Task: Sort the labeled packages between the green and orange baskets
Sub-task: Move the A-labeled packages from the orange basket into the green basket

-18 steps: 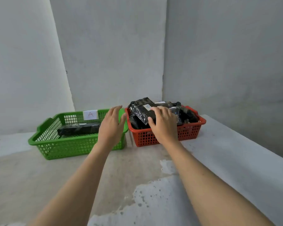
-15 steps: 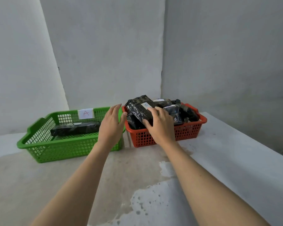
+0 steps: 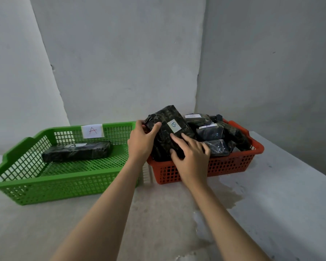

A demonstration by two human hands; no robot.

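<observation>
A green basket [image 3: 45,182] with a white "A" tag [image 3: 92,130] stands at the left and holds one black wrapped package [image 3: 76,153]. To its right an orange basket [image 3: 231,167] is piled with several black wrapped packages. The top one, a black package with a white "B" label [image 3: 166,136], is tilted up at the basket's left end. My left hand [image 3: 141,141] grips its left edge, thumb across the front. My right hand [image 3: 191,157] presses on its lower right part, fingers spread over it.
Both baskets stand on a pale concrete ledge [image 3: 271,213] in a corner of grey walls. The ledge's right edge drops away at the far right. A damp patch [image 3: 228,194] marks the surface in front of the orange basket.
My left hand moved from the green basket's rim onto the "B" package. Both hands have tipped that package upward. The camera has come closer to the baskets.
</observation>
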